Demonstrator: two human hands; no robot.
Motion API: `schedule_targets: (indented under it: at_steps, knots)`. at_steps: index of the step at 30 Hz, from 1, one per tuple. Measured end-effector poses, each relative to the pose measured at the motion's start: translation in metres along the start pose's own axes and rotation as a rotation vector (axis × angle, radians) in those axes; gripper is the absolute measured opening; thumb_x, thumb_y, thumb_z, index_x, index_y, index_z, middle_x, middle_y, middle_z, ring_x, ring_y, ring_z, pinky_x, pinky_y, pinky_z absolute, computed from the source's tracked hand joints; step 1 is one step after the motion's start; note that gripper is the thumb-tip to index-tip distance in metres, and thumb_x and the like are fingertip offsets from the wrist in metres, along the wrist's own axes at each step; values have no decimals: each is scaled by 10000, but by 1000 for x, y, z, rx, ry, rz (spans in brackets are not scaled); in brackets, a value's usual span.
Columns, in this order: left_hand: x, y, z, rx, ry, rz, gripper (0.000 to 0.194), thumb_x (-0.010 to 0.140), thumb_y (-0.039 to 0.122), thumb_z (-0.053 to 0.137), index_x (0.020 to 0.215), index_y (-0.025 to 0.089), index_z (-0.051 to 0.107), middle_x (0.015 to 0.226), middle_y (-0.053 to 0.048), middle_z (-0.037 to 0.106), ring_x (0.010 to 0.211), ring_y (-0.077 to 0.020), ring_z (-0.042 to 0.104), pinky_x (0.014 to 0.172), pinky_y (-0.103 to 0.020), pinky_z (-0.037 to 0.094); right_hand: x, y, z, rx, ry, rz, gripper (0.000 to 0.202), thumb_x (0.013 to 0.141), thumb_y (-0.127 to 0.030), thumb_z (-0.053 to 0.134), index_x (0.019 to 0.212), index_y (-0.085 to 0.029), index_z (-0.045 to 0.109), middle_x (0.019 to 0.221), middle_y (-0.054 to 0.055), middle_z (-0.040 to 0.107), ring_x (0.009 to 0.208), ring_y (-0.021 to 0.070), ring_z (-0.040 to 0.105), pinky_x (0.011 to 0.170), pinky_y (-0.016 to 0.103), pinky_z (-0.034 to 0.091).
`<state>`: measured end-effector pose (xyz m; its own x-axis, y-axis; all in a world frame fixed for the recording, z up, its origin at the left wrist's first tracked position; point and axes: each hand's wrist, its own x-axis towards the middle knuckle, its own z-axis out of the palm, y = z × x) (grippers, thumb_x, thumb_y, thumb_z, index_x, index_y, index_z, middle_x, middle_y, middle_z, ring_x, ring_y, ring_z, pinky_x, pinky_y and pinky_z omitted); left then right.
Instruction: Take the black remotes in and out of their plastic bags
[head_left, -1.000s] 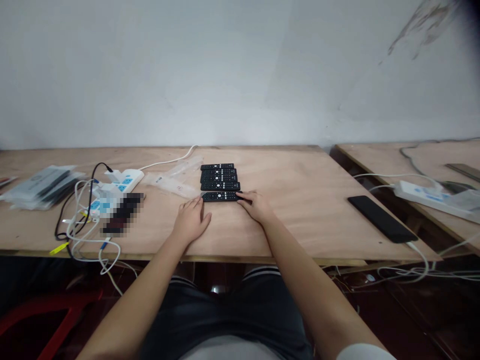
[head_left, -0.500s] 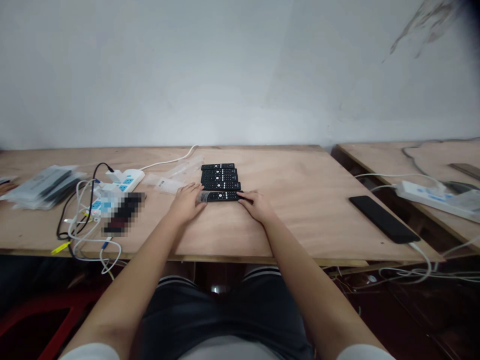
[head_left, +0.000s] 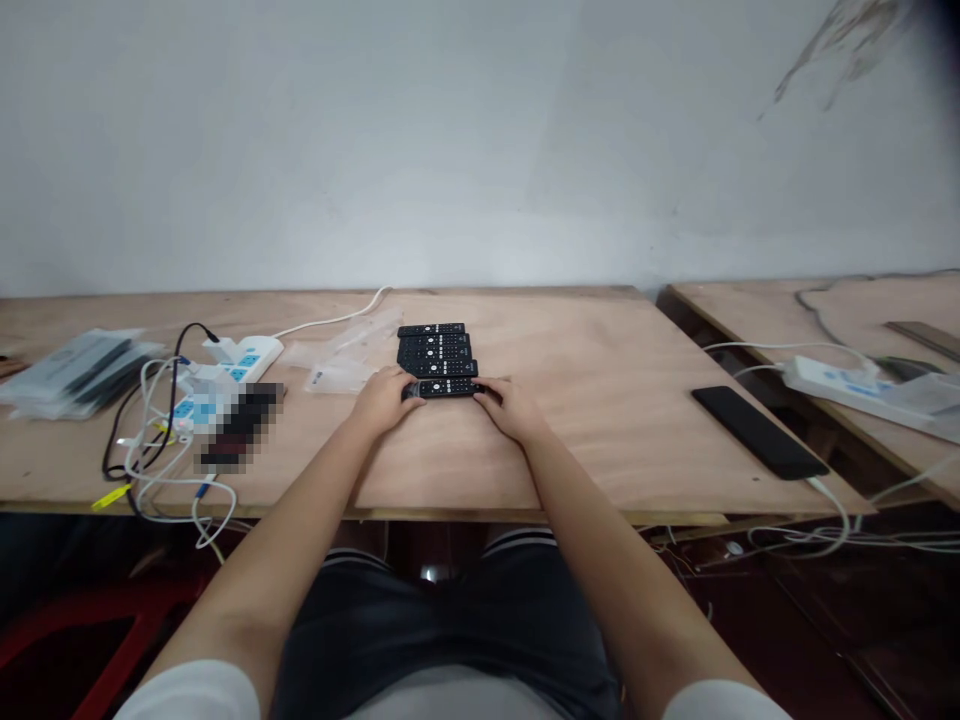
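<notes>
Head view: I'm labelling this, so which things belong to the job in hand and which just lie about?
Likely job things:
front remote, held by left hand and right hand
rear remotes

Likely lying about:
left power strip
black device at right

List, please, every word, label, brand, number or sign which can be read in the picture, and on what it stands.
No text can be read.
Nearest remote control: button marks, too small.
Remote controls behind it: button marks, too small.
Clear plastic sleeve: small mark, blurred.
Plastic-wrapped packages: faint mark, unreadable.
Yellow cable tag: nothing legible.
</notes>
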<state>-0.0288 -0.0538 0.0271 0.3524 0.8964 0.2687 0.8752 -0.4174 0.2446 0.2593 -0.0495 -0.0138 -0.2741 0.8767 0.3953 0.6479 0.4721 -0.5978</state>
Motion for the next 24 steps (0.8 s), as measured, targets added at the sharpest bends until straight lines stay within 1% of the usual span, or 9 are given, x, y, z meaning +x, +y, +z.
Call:
schedule_targets:
  at_steps: [3, 7, 9, 12, 13, 15, 17, 21, 24]
  knots:
    - [-1, 0, -1, -30, 1, 19, 421, 821, 432, 818, 1159, 194, 738, 1180, -113, 716, 1149, -302, 633, 1042, -426, 487, 0, 3, 1, 6, 6, 3, 329, 956, -322, 655, 1265, -259, 746, 996, 95, 761, 994, 265, 665, 952, 439, 548]
    - [-2, -11, -8, -116, -35, 2, 574, 731, 421, 888, 1223, 181, 715, 1212, -116, 728, 1139, -303, 656, 1030, -414, 496, 0, 5, 1, 26, 2, -19, 330, 959, -311, 629, 1264, -265, 746, 1028, 93, 774, 996, 270, 665, 969, 453, 543]
    - [-4, -17, -10, -172, -53, -31, 566, 724, 391, 890, 1227, 197, 716, 1230, -99, 736, 1137, -293, 669, 1031, -408, 497, 0, 5, 1, 50, -7, -31, 326, 961, -298, 610, 1256, -272, 748, 1062, 83, 779, 994, 268, 671, 984, 463, 542]
    - [-4, -22, -10, -239, -84, -93, 524, 699, 383, 901, 1169, 214, 745, 1167, -84, 761, 1077, -293, 692, 984, -421, 518, 0, 8, 2, 70, -8, -39, 341, 958, -297, 604, 1271, -277, 736, 1049, 76, 779, 1015, 279, 676, 992, 493, 548]
    - [-4, -22, -10, -244, -86, -96, 503, 700, 385, 900, 1151, 217, 754, 1148, -84, 764, 1066, -294, 692, 975, -425, 520, 1, 9, 3, 79, -1, -42, 362, 955, -303, 610, 1301, -279, 715, 1084, 77, 777, 1043, 285, 677, 1002, 507, 547]
    - [-2, -19, -8, -225, -90, -76, 459, 711, 395, 894, 1115, 217, 767, 1103, -85, 766, 1029, -294, 692, 940, -429, 526, 1, 12, 6, 108, 9, -46, 408, 944, -315, 635, 1348, -279, 675, 1177, 81, 764, 1109, 293, 677, 1034, 529, 541]
    - [0, -13, -7, -187, -76, -38, 431, 725, 398, 886, 1096, 210, 771, 1085, -90, 761, 1011, -294, 686, 923, -430, 525, 1, 15, 8, 145, 7, -45, 429, 928, -323, 663, 1354, -274, 660, 1240, 85, 751, 1156, 294, 679, 1061, 536, 535]
    - [6, 2, -2, -124, -21, 20, 408, 747, 417, 874, 1079, 205, 768, 1079, -97, 741, 1035, -304, 666, 947, -447, 510, 2, 18, 9, 177, -1, -48, 405, 914, -332, 688, 1312, -263, 675, 1218, 85, 766, 1156, 287, 697, 1073, 536, 536]
    - [10, 14, 3, -105, -2, 49, 395, 780, 435, 849, 1092, 210, 757, 1081, -94, 728, 1051, -302, 654, 975, -456, 498, 2, 17, 8, 175, 10, -53, 391, 905, -323, 701, 1291, -260, 685, 1205, 82, 772, 1138, 280, 708, 1063, 526, 544]
